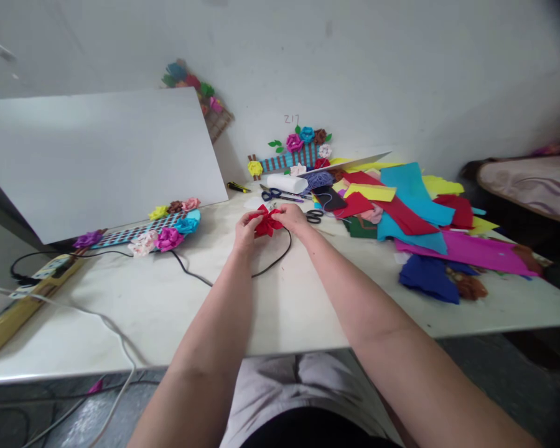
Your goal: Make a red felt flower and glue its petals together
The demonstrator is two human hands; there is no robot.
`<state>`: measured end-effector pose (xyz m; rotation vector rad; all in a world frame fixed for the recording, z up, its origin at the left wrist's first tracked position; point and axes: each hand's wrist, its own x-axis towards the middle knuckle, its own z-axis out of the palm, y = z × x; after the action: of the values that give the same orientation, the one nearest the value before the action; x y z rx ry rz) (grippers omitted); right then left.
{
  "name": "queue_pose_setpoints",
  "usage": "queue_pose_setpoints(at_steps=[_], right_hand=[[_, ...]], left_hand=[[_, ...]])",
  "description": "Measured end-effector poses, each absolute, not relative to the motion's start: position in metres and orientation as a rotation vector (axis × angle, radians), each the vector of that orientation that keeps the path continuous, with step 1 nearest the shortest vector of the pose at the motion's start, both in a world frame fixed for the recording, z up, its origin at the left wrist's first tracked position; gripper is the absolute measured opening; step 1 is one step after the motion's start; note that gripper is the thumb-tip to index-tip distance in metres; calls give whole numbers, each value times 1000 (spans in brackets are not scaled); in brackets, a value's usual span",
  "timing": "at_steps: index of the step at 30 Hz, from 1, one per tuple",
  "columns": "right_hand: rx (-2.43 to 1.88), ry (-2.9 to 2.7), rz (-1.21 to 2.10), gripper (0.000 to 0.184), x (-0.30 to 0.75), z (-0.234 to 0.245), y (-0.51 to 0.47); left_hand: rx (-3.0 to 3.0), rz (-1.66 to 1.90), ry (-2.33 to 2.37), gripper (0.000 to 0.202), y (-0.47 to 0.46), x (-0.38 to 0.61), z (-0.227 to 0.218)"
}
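Note:
Between my two hands, over the middle of the table, is a red paper flower (267,224) with pointed petals. My left hand (247,228) pinches its left side, fingers bent round a petal. My right hand (291,218) grips the opposite edge with closed fingers. A black cord (287,249) curves out below the right hand. Just beyond the hands lie blue-handled scissors (271,195), and black-handled scissors (314,216) rest to the right. A white roll (287,183) lies behind them.
Coloured crepe paper sheets (410,205) pile up on the right. A woven piece with paper flowers (168,230) lies left, before a large white board (102,155). A power strip (32,298) with cables sits at the left edge. A yellow cutter (238,187) lies near the wall.

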<state>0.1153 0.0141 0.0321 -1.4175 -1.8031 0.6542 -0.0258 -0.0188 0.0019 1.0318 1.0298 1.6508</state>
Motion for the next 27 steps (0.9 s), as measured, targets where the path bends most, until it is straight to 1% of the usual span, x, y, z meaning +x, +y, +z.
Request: queue_pose_setpoints(at_steps=[3,5,9,13,17,22,27], right_hand=[[-1411,-1815,638,14,117,32,15],[-1402,-1832,631,15,118,32,16],[-1381,-1889,598,14,120,33,18],[-1378,-1947,542,15,120,34,18],[-1398,-1991,455,17,119,36,14],[-1418,-2027,335,20,119,40,11],[-1413,-2128,172,26,120,41,7]], left_hand=[[1021,1616,1118,49,-20,-27,4],[1058,1650,1158,47,-20,-28,4],[1160,1821,1160,37,-19,-31,6],[1190,1876,1080,26,-18,-33,12],[1180,1841,1059,21,-19,-32,15],[1207,1757,1111,23,-20,-31,12],[1193,1659,1135,23,-21,-30,11]])
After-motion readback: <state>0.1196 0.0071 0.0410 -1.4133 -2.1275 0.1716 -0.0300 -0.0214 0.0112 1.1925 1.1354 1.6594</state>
